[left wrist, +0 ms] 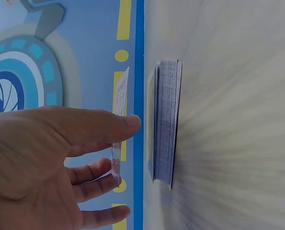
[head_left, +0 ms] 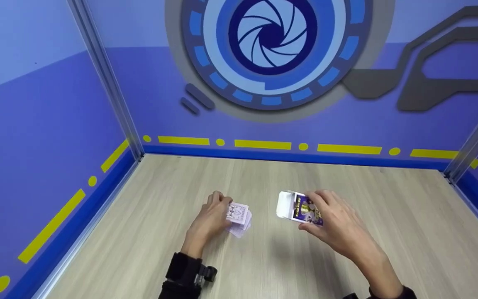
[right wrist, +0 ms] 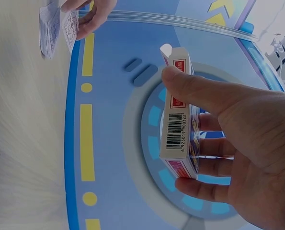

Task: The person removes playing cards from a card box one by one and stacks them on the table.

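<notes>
My left hand (head_left: 210, 216) pinches a playing card (head_left: 238, 211) with a patterned back between thumb and fingers. In the left wrist view that card (left wrist: 118, 96) stands edge-on, apart from a thick stack of playing cards (left wrist: 166, 120) on the table. Seen from the head, the stack (head_left: 239, 231) shows partly from under the held card. To the right, my right hand (head_left: 340, 222) grips a card box (head_left: 305, 209) by its sides, raised over the table. Its white end flap (head_left: 284, 204) hangs open toward the left. A barcode (right wrist: 176, 132) marks the box's narrow side.
The wood-grain table (head_left: 172, 187) is enclosed by a blue printed back wall (head_left: 264, 128) and a left side wall (head_left: 27, 166). Metal posts (head_left: 106, 79) stand at the corners. A black strap with a small device (head_left: 185, 270) is on my left wrist.
</notes>
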{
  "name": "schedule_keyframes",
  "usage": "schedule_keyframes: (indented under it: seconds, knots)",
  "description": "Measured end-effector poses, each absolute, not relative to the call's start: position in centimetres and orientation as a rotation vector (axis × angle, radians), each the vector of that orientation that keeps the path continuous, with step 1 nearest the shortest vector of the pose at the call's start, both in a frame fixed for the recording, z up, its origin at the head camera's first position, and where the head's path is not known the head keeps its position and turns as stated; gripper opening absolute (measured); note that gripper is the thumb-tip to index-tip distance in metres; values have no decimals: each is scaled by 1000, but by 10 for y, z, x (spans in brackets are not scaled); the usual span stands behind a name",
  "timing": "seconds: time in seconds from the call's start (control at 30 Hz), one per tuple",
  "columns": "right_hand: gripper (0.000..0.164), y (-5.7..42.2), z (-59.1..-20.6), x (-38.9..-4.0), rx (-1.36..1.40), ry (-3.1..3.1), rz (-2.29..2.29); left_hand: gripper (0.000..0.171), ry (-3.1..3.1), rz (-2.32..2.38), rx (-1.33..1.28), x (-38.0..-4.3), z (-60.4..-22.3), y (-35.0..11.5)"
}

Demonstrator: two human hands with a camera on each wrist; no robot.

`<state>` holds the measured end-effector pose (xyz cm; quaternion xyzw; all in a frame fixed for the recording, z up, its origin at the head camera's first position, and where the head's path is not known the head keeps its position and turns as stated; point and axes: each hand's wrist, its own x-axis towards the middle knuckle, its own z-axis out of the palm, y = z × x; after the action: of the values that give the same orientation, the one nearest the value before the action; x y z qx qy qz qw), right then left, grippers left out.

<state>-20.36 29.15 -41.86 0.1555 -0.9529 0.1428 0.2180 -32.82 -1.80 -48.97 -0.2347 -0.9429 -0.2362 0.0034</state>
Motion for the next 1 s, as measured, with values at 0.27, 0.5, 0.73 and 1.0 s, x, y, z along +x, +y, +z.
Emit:
schedule_keyframes:
  seconds: [0.27, 0.5, 0.73, 1.0]
  knots:
    - [73, 289, -420, -202, 436, -2673, 410, 62, -3001, -691, -716, -329, -495, -15]
    - [73, 287, -422, -202, 430, -2697, 407, 61, -3008, -672, -758, -332, -503, -17]
    - [73, 287, -423, -202, 443, -2684, 400, 50, -3026, -619, -766, -334, -505, -15]
    - [72, 288, -421, -203, 454, -2691, 397, 46, -2996, -637, -785, -332, -505, -15]
